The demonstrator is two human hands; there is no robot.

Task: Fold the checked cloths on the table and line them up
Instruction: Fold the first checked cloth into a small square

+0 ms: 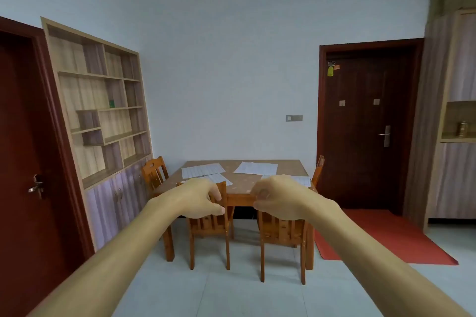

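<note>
Four pale checked cloths lie flat and unfolded on the table (pixel 242 183) across the room. The far-left cloth (pixel 202 170) has its long axis running left-right, and so does the far-right cloth (pixel 256 168), which is turned slightly askew. The near-left cloth (pixel 219 178) and near-right cloth (pixel 300 180) are partly hidden behind the hands, so I can't tell how they point. Both arms reach straight forward at chest height, palms facing down. The left hand (pixel 199 198) and right hand (pixel 278 198) are well apart, fingers curled loosely inward, holding nothing and touching nothing. Two chairs (pixel 208 226) are tucked in at the near side.
</note>
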